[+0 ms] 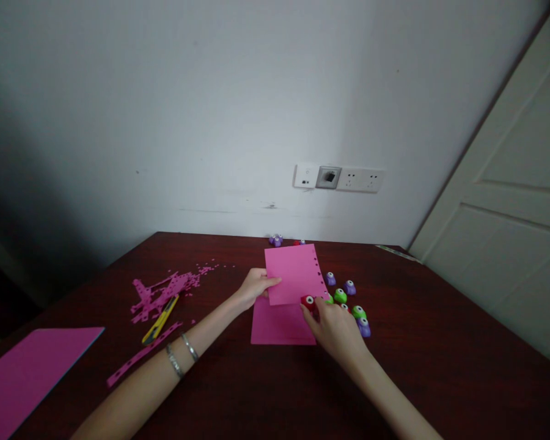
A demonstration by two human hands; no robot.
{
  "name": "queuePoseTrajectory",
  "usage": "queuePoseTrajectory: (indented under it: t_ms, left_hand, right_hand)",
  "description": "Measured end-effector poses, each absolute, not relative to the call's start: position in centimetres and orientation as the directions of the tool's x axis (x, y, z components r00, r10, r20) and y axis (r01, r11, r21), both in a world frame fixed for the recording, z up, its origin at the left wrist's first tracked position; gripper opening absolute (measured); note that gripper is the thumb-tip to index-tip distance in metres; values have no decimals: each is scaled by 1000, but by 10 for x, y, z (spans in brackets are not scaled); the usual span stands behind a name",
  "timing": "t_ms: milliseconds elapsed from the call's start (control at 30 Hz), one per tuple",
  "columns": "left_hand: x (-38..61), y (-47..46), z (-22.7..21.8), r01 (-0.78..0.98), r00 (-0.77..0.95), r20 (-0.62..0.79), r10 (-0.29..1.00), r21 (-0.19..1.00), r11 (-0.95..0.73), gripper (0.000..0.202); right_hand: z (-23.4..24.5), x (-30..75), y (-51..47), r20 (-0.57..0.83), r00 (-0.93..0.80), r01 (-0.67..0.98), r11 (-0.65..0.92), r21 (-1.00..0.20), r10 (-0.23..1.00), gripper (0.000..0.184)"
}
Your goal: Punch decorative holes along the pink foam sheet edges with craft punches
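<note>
My left hand [255, 286] pinches the left edge of a pink paper sheet [293, 272] and holds it tilted up off the table. The sheet's right edge shows a row of punched holes. My right hand [332, 324] closes on a small red craft punch [308, 301] at the sheet's lower right corner. Another pink sheet [279, 324] lies flat on the dark wooden table [440, 342] under both hands.
Several green and purple punches [348, 296] cluster right of my right hand, and more punches [275, 240] sit near the wall. Pink scraps [165, 290], a yellow utility knife [161, 318], a punched pink strip [142, 355] and a pink sheet [27, 373] lie at left.
</note>
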State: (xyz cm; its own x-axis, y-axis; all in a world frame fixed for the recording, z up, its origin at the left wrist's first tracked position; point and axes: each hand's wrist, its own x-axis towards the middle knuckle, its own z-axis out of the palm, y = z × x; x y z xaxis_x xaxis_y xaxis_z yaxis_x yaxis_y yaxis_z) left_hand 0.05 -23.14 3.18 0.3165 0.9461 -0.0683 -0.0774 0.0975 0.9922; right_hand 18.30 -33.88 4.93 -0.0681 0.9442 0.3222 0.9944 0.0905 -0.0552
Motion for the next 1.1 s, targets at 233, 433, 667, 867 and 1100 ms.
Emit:
queuePoseTrajectory:
  t_ms: [233,433,667,867,1100]
  left_hand:
    - [1,-234,35,-76,321,-67,945,992,96,21]
    - [1,-233,34,-94,318,-46,947,992,80,24]
    - [1,-231,33,-97,303,-49,952,992,82,24]
    - [0,-230,33,-109,303,-68,951,988,105,25]
    - [-5,-228,34,-75,330,-85,940,990,116,29]
  right_hand:
    - [53,183,-340,328,-50,995,74,-63,943,35]
    - [54,183,-340,342,-62,993,93,-76,938,34]
    - [52,184,-341,371,-134,982,173,-75,919,33]
    - [50,184,-341,403,-148,976,199,-86,903,33]
    - [54,186,-341,398,-121,985,160,-66,909,32]
